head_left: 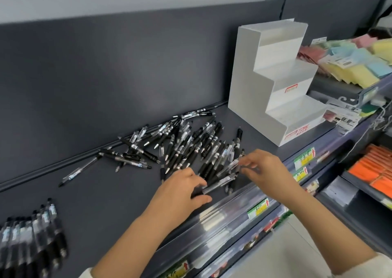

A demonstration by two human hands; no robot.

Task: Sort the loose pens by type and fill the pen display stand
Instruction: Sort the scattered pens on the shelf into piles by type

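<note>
Forearms out over the shelf point(95, 192) edge: my left hand point(184, 189) pinches a clear pen point(220, 181) by its near end, and my right hand point(265, 167) curls blurred fingertips round a second clear pen point(230, 165) just above it. Beyond them sprawls the loose pen pile point(191, 142). Sorted pens point(31, 231) line up far left, and the white stepped display stand point(275, 82) sits back right.

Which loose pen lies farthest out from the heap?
The slim clear pen left of the heap, pointing toward the lined-up row; the others overlap.
</note>
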